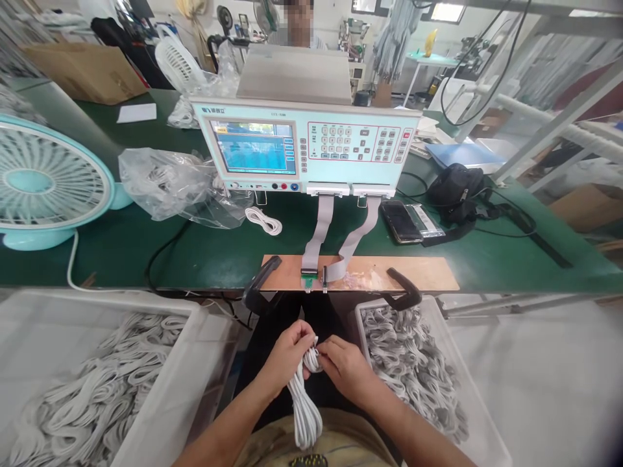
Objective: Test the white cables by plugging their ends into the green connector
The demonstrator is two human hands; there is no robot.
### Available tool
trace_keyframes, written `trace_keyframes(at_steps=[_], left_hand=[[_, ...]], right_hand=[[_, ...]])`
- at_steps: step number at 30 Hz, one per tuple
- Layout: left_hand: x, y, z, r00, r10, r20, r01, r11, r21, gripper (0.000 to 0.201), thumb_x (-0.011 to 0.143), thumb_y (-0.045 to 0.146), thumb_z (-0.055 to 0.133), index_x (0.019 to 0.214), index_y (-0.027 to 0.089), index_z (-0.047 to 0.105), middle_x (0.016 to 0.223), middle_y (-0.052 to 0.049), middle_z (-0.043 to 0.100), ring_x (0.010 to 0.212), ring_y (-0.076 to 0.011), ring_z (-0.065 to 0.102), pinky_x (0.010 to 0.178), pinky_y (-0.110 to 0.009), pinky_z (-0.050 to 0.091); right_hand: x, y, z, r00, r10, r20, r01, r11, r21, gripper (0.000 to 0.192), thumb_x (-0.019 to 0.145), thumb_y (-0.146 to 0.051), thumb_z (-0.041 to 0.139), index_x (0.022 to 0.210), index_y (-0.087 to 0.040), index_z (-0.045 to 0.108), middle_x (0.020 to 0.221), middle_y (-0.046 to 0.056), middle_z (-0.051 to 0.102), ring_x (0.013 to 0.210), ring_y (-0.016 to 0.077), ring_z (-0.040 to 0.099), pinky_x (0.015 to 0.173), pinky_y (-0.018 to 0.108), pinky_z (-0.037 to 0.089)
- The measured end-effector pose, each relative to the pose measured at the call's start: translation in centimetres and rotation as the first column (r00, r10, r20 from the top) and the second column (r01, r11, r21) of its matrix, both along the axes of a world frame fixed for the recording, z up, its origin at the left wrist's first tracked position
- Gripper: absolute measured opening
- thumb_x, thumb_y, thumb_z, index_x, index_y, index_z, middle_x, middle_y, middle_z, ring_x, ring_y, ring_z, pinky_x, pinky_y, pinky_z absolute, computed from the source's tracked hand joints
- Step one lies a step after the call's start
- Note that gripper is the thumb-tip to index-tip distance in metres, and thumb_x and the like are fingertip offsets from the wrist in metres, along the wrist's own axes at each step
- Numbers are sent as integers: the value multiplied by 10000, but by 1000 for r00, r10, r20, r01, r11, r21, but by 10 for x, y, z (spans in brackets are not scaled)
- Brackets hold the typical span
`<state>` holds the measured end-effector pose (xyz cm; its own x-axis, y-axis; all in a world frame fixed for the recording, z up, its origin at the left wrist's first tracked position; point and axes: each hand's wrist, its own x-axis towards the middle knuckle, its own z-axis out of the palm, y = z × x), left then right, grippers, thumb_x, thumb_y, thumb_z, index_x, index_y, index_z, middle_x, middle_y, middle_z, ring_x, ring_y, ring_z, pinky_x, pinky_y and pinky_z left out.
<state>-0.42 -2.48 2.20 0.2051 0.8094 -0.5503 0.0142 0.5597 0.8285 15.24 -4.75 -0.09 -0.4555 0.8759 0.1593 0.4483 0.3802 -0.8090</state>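
A bundle of coiled white cables (305, 415) hangs over my lap, its loops pointing down toward me. My left hand (291, 350) is closed around the upper end of the bundle, thumb on top. At the right side of that same end, my right hand (343, 363) pinches with thumb and forefinger close to the cable; the exact thing between these fingertips is too small to make out. Beyond my hands, two small connector boards (309, 280) at the ends of grey ribbon cables (318, 233) rest on a wooden board (428, 272).
A white bin (195, 337) of cable bundles stands left, another bin (481, 415) right. On the green table are a tester (360, 172), a fan (48, 175), a plastic bag (160, 188), a coiled cable (263, 221), a phone (402, 222) and two black clamps (406, 290). A person (299, 23) sits behind the tester.
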Motion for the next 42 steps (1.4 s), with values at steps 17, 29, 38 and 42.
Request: trace_keyframes(at_steps=[17, 29, 38, 42], left_hand=[[-1, 32, 6, 999, 35, 32, -43, 954, 295, 190, 772, 329, 554, 876, 171, 570, 552, 69, 508, 337, -57, 471, 352, -160, 348], [-21, 41, 1, 988, 15, 155, -49, 974, 220, 323, 692, 345, 649, 943, 142, 633, 728, -4, 626, 345, -43, 477, 347, -171, 360], [-16, 45, 0, 995, -1, -99, 41, 911, 409, 287, 826, 425, 492, 760, 158, 573, 647, 36, 539, 396, -63, 487, 400, -183, 372], [-17, 48, 3, 991, -55, -126, 105, 892, 441, 339, 858, 434, 433, 673, 163, 518, 626, 41, 527, 392, -68, 493, 405, -188, 359]], right_hand=[[-14, 64, 5, 813, -421, -402, 310, 898, -313, 211, 883, -323, 478, 735, -178, 519, 625, -36, 468, 589, 122, 420, 568, 232, 344], [-26, 64, 7, 621, -579, -528, 281, 794, -540, 266, 794, -393, 619, 679, -161, 560, 601, -28, 502, 540, 106, 410, 529, 225, 351], [-26, 62, 18, 664, -549, -508, 332, 825, -457, 257, 803, -380, 613, 676, -161, 571, 612, -28, 500, 580, 112, 414, 562, 224, 347], [-27, 64, 22, 600, -598, -531, 253, 772, -583, 262, 756, -387, 662, 659, -155, 587, 568, -30, 507, 518, 99, 396, 505, 214, 328]])
